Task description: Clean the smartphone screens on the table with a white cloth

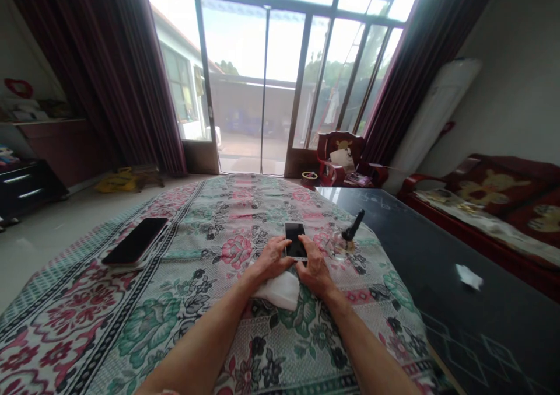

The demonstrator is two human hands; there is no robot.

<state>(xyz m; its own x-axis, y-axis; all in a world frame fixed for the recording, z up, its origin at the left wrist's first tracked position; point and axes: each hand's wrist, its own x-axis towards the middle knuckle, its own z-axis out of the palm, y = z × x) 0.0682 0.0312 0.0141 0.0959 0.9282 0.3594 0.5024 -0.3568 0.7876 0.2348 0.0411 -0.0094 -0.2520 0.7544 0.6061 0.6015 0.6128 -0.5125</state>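
Observation:
A white-framed smartphone (294,231) with a dark screen lies at the middle of the flowered tablecloth, between my two hands. My left hand (273,258) grips its left edge, fingers bent against the side. On the opposite edge, my right hand (314,266) holds it with the thumb near the screen. Under and beside my left wrist is a folded white cloth or tissue (280,291). To the right of the phone stands a small clear glass jar (339,248) with a black-handled brush or tool (353,227) leaning out of it; its exact kind is unclear.
Farther left, a larger black-screened device (137,242) rests on a pale flat object. A dark table (437,255) adjoins at right, bearing a crumpled white paper (469,277). Beyond are a red wooden chair (326,158), a sofa (494,191) and glass doors (245,91).

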